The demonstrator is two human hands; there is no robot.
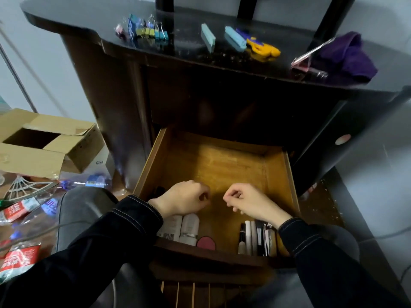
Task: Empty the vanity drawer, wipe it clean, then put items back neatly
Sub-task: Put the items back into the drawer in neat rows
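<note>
- Nearest the front wall of the open brown wooden drawer [222,165]: two white plastic tubes [182,227] lying side by side on the left. They're probably light and a bit slick, so I'd wrap round the middle of the body rather than grab the cap end.
- Just beside them is a round pink compact [206,242]. It's flat, and if it's a powder compact it could crack, so pinch it by the rim.
- At the front right there's a packed row of slim black and white cosmetic sticks [255,238]. They're rigid, light and likely to roll. Best scooped as a bunch, or one at a time from the top end.
- Left hand [184,201] and right hand [251,203] hover over the middle of the drawer, fingers curled in toward the thumbs. I see nothing in either hand, but I can't tell if something tiny is pinched.
- The back half of the drawer floor is bare wood.
- Further up, on the glossy black tabletop [189,52], sits a cluster of coloured metal binder clips [146,31]. They're small and springy, so pick them up by the wire handles.
- Far right there's a crumpled purple cloth [349,56], soft and floppy, so you can grab it anywhere. My guess is it's the wiper.
</note>
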